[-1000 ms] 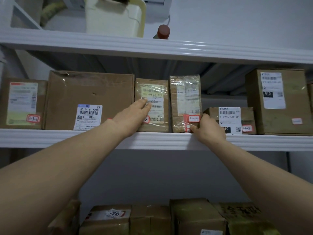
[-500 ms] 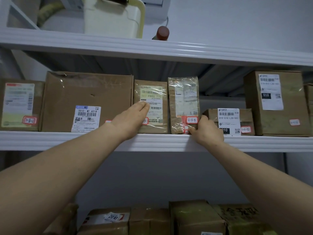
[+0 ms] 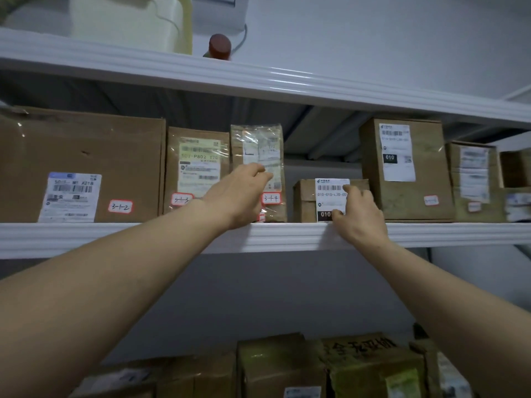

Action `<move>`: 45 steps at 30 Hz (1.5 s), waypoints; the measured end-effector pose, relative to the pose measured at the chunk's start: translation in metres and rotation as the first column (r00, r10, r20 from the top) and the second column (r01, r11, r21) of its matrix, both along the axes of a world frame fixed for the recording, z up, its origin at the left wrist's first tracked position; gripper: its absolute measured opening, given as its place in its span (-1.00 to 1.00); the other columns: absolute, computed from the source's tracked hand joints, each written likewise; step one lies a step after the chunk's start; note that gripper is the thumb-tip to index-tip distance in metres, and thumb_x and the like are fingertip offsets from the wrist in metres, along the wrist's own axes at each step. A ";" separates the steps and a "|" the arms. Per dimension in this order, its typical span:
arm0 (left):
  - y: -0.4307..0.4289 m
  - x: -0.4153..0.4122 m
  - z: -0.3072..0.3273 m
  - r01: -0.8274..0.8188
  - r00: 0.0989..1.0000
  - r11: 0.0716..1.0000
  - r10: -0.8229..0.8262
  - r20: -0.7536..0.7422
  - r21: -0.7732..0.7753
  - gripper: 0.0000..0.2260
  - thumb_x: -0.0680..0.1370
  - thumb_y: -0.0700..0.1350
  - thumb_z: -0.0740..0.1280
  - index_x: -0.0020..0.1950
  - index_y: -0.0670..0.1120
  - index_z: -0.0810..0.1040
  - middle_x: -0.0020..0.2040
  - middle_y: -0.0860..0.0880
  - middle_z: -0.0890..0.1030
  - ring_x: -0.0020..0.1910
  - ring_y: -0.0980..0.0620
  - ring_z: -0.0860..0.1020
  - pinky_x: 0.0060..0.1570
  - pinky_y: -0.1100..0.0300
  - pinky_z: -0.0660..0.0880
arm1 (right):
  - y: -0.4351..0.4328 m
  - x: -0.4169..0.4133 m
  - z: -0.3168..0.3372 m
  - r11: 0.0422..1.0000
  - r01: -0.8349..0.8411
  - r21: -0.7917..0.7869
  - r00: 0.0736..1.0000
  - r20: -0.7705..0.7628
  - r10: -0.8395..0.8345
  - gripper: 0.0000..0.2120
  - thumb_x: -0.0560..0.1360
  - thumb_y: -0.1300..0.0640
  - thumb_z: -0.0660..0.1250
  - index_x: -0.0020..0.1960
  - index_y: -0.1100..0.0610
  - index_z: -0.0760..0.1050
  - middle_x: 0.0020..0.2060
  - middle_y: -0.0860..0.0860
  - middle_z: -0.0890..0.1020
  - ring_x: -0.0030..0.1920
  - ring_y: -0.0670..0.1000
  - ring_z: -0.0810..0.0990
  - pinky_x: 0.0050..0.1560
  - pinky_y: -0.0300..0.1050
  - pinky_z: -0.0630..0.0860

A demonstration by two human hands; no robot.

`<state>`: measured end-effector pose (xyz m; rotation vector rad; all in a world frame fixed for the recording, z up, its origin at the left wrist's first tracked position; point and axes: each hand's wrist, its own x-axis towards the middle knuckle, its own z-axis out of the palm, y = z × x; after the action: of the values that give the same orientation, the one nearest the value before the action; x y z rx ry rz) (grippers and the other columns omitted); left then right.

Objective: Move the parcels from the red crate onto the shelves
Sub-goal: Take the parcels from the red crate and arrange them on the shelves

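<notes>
Brown parcels stand in a row on the middle white shelf. My left hand rests its bent fingers on the front of the narrow upright plastic-wrapped parcel tagged 3-1-4. My right hand touches the front label of the low small box just right of it, with the thumb low on the label. Left of these stand the parcel tagged 3-1-3 and the big box tagged 3-1-2. Neither hand holds anything. The red crate is out of view.
A tall box and more parcels fill the shelf to the right. The top shelf carries a pale canister and a red-capped bottle. Several parcels sit on the shelf below.
My left hand slid right from parcel 3-1-3 to parcel 3-1-4. My right hand moved right from parcel 3-1-4 to the low small box. The view shifted right.
</notes>
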<state>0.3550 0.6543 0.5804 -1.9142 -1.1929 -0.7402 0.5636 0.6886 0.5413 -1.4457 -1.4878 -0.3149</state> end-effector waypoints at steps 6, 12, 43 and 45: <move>0.035 0.096 0.007 0.000 1.000 0.998 0.001 0.013 -0.069 -0.57 0.57 -0.14 0.20 0.45 -0.12 0.28 0.40 -0.10 0.32 0.38 -0.08 0.29 0.30 0.00 0.34 | 0.012 0.081 0.005 0.998 -0.007 0.063 0.999 0.049 0.004 -0.55 0.54 0.14 0.23 0.41 0.09 0.29 0.30 0.16 0.37 0.26 0.23 0.41 0.24 0.10 0.35; 0.070 0.159 0.029 -0.136 0.983 0.974 0.155 0.098 -0.181 -0.49 0.61 -0.03 0.17 0.52 -0.14 0.16 0.49 -0.13 0.24 0.47 -0.09 0.17 0.43 0.03 0.12 | 0.029 0.133 0.017 0.985 -0.126 0.121 0.967 0.238 0.094 -0.61 0.55 0.18 0.17 0.38 0.05 0.36 0.30 0.06 0.43 0.30 0.11 0.39 0.26 0.03 0.34; 0.085 0.160 0.062 -0.177 0.969 0.857 0.237 0.064 -0.484 -0.71 0.51 -0.10 0.35 0.23 -0.05 0.45 0.03 -0.04 0.59 -0.09 -0.01 0.58 -0.03 0.04 0.59 | 0.051 0.097 0.011 0.977 -0.191 0.098 0.791 0.604 0.094 -0.63 0.60 0.17 0.10 0.40 0.00 0.32 0.36 -0.03 0.39 0.30 0.08 0.41 0.44 0.04 -0.07; 0.084 0.156 0.063 -0.189 0.969 0.858 0.243 0.053 -0.478 -0.70 0.51 -0.11 0.36 0.23 -0.05 0.46 0.04 -0.04 0.58 -0.06 -0.02 0.57 -0.02 0.03 0.58 | 0.052 0.094 0.009 0.977 -0.194 0.085 0.789 0.606 0.104 -0.63 0.60 0.19 0.10 0.38 -0.01 0.35 0.34 -0.02 0.41 0.28 0.08 0.43 0.44 0.04 -0.07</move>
<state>0.5113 0.7381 0.6434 -2.0889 -1.7542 -0.4653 0.6572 0.7411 0.5507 -1.1471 -2.0268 -0.8255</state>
